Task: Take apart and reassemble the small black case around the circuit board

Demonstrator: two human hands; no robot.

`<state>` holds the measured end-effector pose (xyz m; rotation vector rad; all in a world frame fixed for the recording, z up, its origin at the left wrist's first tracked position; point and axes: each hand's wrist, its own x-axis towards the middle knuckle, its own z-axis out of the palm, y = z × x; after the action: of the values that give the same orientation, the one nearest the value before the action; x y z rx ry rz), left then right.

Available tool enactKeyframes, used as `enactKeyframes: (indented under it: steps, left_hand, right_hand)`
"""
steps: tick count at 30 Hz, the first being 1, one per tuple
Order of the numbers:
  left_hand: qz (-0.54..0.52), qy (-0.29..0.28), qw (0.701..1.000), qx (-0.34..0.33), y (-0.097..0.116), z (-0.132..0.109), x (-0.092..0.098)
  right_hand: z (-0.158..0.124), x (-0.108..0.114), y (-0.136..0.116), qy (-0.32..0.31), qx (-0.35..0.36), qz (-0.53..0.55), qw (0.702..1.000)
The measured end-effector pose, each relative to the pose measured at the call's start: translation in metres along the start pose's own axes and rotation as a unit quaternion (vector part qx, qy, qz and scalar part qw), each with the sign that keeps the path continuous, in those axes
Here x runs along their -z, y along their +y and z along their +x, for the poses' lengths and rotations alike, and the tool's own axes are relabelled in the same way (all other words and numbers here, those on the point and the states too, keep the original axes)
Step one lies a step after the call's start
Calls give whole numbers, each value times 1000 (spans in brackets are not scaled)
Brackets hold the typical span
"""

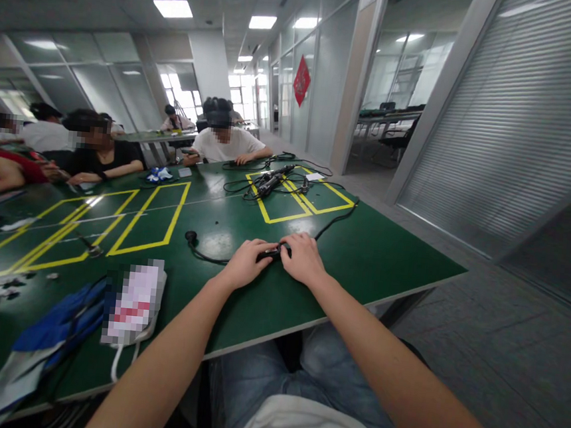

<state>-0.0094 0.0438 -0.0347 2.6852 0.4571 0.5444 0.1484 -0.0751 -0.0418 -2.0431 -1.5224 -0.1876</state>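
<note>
Lap: blue jeans (271, 373) and a white shirt hem, below the near edge of the counter (386, 263).
Near left: a blue and white cloth bag (50, 333) lies on the counter. Just beside it is a white item (134, 301) with a white cord; its face is blurred and its print cannot be read.
Left hand (246, 260): fingers curled onto the left end of the black device (270, 255).
Right hand (304, 259): closed over the device's right end, fingertips meeting those of the left hand.
Black device: small, dark and slim. It lies flat on the green counter close to the near edge, mostly covered by both hands. Any marking on it is too small to tell.
Black cable (206, 257): runs left from the device to a round plug (191, 237). A second length leads away to the far right.
Yellow tape (169, 220): rectangles marked out on the counter top.
Cable bundle (273, 181): black leads and tools heaped inside the far rectangle, with a white slip (313, 176) beside them.
Far side: a person in a white shirt (226, 143) and a person in a black top (103, 155), forearms on the counter.
Glass wall: a red diamond ornament (302, 80); its character is not legible.
</note>
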Motion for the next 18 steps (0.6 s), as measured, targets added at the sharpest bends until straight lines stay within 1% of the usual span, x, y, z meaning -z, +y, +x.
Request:
enactKeyframes:
  steps: [3, 6, 11, 14, 18]
  left_hand:
    - [-16, 3, 1000, 5, 2, 0, 1]
    - [-34, 16, 999, 29, 2, 0, 2]
    - [-94, 35, 991, 86, 3, 1, 3]
    - [-117, 63, 983, 128, 1, 4, 6]
    - [-68, 122, 975, 172, -6, 4, 13]
  right_hand:
    - [0, 2, -2, -17, -2, -12, 1000]
    - [1, 4, -2, -28, -21, -3, 999]
    - [3, 8, -1, -17, -75, 50, 996]
    - [3, 9, 0, -11, -91, 61, 994]
    - [4, 7, 2, -17, -89, 58, 994]
